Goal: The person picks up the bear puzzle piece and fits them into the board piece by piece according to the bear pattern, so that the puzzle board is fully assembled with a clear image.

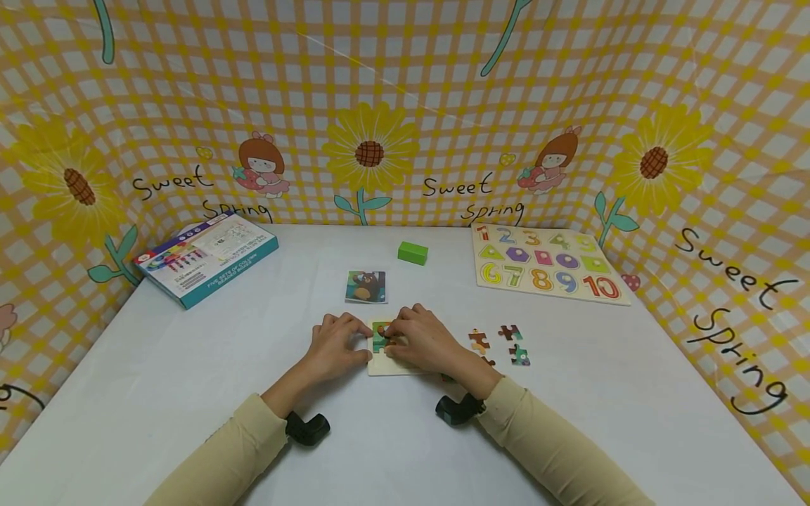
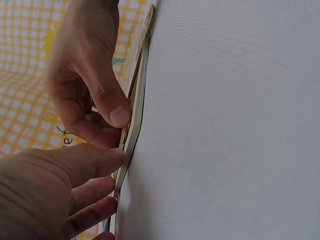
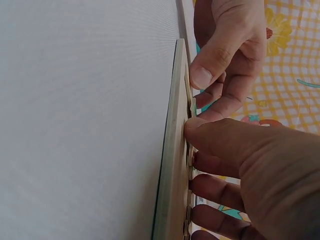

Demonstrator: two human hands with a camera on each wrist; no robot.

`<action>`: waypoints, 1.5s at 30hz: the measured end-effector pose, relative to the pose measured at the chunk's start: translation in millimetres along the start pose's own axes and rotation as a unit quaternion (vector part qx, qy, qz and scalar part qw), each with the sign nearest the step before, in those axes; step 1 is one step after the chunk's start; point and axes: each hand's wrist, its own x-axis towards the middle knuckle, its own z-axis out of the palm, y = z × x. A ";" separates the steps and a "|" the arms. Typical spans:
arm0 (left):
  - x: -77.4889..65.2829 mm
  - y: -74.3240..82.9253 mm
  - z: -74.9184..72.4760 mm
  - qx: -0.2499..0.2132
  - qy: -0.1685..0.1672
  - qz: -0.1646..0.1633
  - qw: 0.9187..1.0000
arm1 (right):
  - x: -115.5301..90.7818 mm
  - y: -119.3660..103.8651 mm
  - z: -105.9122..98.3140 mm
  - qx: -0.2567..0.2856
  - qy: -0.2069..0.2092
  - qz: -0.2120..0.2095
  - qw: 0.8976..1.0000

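Observation:
A small wooden puzzle board [image 1: 380,367] lies on the white table with a few picture pieces [image 1: 377,342] set in its upper left part. My left hand [image 1: 335,344] holds the board's left side, its thumb and bent fingertips at the edge. Over the middle of the board, my right hand [image 1: 422,341] pinches a puzzle piece between thumb and fingers, mostly hidden beneath it. In the right wrist view, the right thumb [image 3: 210,131] sits low against the board's face and a piece [image 3: 193,107] stands slightly raised near the thumb tip.
Loose jigsaw pieces [image 1: 520,355] lie right of the board, partly behind the right wrist. Beyond it are a bear picture card [image 1: 365,287] and a green block [image 1: 413,253]. A flat box [image 1: 205,256] lies back left, a number board [image 1: 544,263] back right. Patterned cloth [image 1: 405,84] surrounds the table.

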 end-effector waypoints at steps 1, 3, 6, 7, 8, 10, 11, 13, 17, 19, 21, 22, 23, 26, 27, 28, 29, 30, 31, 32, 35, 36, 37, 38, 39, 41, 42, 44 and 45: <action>0.7 0.2 0.0 -0.004 -0.004 -0.008 1.000 | -0.1 0.0 0.2 -0.002 0.001 -0.002 1.000; 2.0 0.1 0.8 -0.006 -0.005 -0.015 1.000 | -0.2 0.0 0.6 -0.005 0.004 -0.005 1.000; 4.6 0.5 3.5 -0.003 0.001 -0.022 1.000 | -0.3 0.2 1.1 -0.009 0.005 -0.006 1.000; 5.4 0.7 4.5 -0.001 0.004 -0.023 1.000 | -0.5 0.2 1.2 -0.009 0.007 -0.007 1.000; 5.8 1.1 5.3 0.000 0.006 -0.025 1.000 | -0.5 0.2 1.3 -0.009 0.008 -0.008 1.000; 6.4 1.9 6.7 0.003 0.010 -0.028 1.000 | -0.8 0.3 1.6 -0.009 0.010 -0.009 1.000; 6.4 2.4 7.2 0.006 0.013 -0.027 1.000 | -0.9 0.4 1.8 -0.010 0.011 -0.010 1.000; 6.3 3.1 7.8 0.012 0.015 -0.028 0.999 | -1.2 0.5 2.2 -0.011 0.012 -0.011 1.000; 5.6 4.7 8.4 0.018 0.020 -0.022 0.999 | -1.3 0.8 3.1 -0.011 0.013 -0.012 1.000; 5.1 5.7 8.7 0.020 0.019 -0.021 0.999 | -1.7 0.9 3.5 -0.010 0.012 -0.010 1.000; 4.9 6.4 9.6 0.023 0.018 -0.022 0.999 | -2.5 1.2 4.1 -0.010 0.014 -0.010 1.000; 4.9 6.8 10.0 0.024 0.017 -0.022 0.999 | -3.0 1.4 4.4 -0.009 0.014 -0.010 1.000; 4.6 7.3 10.0 0.026 0.016 -0.023 0.999 | -3.5 1.6 4.6 -0.009 0.014 -0.010 1.000; 4.5 8.5 9.9 0.026 0.015 -0.022 0.999 | -3.9 2.5 4.9 -0.006 0.019 -0.013 1.000; 4.5 8.8 9.7 0.026 0.015 -0.021 0.999 | -3.9 2.8 4.9 -0.006 0.021 -0.013 1.000; 4.7 8.9 9.6 0.025 0.016 -0.019 0.999 | -3.7 3.1 4.8 -0.006 0.022 -0.014 1.000; 4.8 8.8 9.6 0.025 0.017 -0.017 0.999 | -3.6 3.4 4.8 -0.005 0.024 -0.014 1.000; 5.1 8.7 9.6 0.025 0.018 -0.016 0.999 | -3.5 3.8 4.7 -0.005 0.025 -0.015 1.000; 5.3 8.5 9.7 0.025 0.017 -0.016 0.999 | -3.6 3.9 4.7 -0.006 0.027 -0.017 0.999; 5.4 8.1 10.0 0.026 0.018 -0.015 0.999 | -3.4 4.2 4.9 -0.006 0.028 -0.017 0.999; 5.4 7.1 10.5 0.029 0.015 -0.019 0.999 | -3.8 3.8 5.0 -0.006 0.029 -0.019 0.999; 5.2 6.6 10.6 0.030 0.014 -0.020 0.999 | -3.9 3.4 4.9 -0.007 0.030 -0.021 0.999; 5.3 6.3 10.6 0.030 0.013 -0.022 0.999 | -3.9 3.1 4.9 -0.007 0.029 -0.021 0.999; 5.4 6.3 10.6 0.030 0.011 -0.023 0.999 | -3.8 2.9 4.7 -0.007 0.029 -0.021 0.999; 5.4 6.3 10.5 0.030 0.010 -0.025 0.999 | -3.8 2.6 4.5 -0.007 0.029 -0.021 0.999; 5.9 6.8 10.4 0.029 0.011 -0.026 0.999 | -3.2 2.4 4.1 -0.007 0.027 -0.019 0.999; 6.3 7.3 10.1 0.028 0.011 -0.027 0.999 | -2.8 2.3 3.8 -0.007 0.026 -0.018 0.999; 7.1 7.9 10.0 0.028 0.013 -0.028 0.999 | -1.9 2.5 3.4 -0.007 0.025 -0.017 1.000; 7.3 8.1 10.0 0.029 0.015 -0.028 0.999 | -1.3 2.5 3.2 -0.007 0.023 -0.016 1.000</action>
